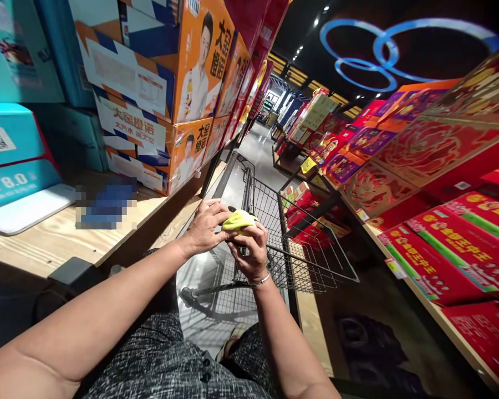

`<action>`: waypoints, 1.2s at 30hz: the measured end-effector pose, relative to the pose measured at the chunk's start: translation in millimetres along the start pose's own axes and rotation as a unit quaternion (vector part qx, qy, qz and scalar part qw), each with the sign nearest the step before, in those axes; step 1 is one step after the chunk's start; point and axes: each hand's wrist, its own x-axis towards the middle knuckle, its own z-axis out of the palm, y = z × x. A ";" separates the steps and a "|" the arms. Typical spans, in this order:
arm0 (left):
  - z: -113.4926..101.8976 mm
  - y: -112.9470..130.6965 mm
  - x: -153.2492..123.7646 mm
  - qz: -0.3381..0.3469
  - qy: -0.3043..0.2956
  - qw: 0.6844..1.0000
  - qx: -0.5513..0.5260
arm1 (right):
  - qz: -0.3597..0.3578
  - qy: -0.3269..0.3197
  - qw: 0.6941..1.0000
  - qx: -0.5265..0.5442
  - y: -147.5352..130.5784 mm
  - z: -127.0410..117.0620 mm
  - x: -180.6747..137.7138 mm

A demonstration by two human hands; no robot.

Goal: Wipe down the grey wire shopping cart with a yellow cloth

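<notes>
A small bunched yellow cloth (238, 221) is between my two hands, in the middle of the view. My left hand (205, 226) pinches its left side with the fingers bent. Curled round its right and lower side is my right hand (253, 252), which has a silver bracelet at the wrist. Just beyond the hands is a dark wire shopping cart (270, 205). My hands cover part of its frame, and I cannot tell whether the cloth touches it.
At left, a wooden display shelf (162, 208) bears stacked orange and white drink cartons (143, 136) and turquoise boxes (14, 149). A blurred blue item (108, 202) lies there. Red gift boxes (432, 244) fill the right shelves. The aisle floor (258, 138) runs ahead between displays.
</notes>
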 end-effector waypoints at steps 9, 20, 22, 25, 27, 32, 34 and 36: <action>7.3 5.9 2.5 -0.023 0.031 0.998 -0.058 | 0.139 0.018 0.990 -0.018 4.8 -4.8 15.3; -2.8 -3.1 17.8 -0.118 -0.048 0.977 -0.172 | 0.209 -0.074 0.971 0.084 21.2 11.4 20.3; -4.8 -6.5 18.1 -0.108 -0.058 0.975 -0.185 | 0.224 -0.048 0.969 0.095 21.2 16.4 22.3; -3.4 -9.2 16.6 -0.117 -0.014 0.973 -0.196 | 0.206 0.025 0.974 0.089 14.5 16.8 29.1; 0.4 -10.3 14.9 -0.135 0.030 0.967 -0.212 | 0.176 0.068 0.980 0.064 5.4 12.4 35.2; 11.1 -12.7 13.8 -0.210 0.097 0.935 -0.270 | 0.146 0.055 0.985 0.069 -19.9 -0.6 47.8; 12.4 -12.0 15.1 -0.211 0.096 0.936 -0.265 | 0.187 0.035 0.973 0.127 -25.3 -1.6 50.0; 11.7 -9.3 16.6 -0.199 0.077 0.945 -0.248 | 0.228 0.034 0.955 0.186 -27.7 1.3 50.8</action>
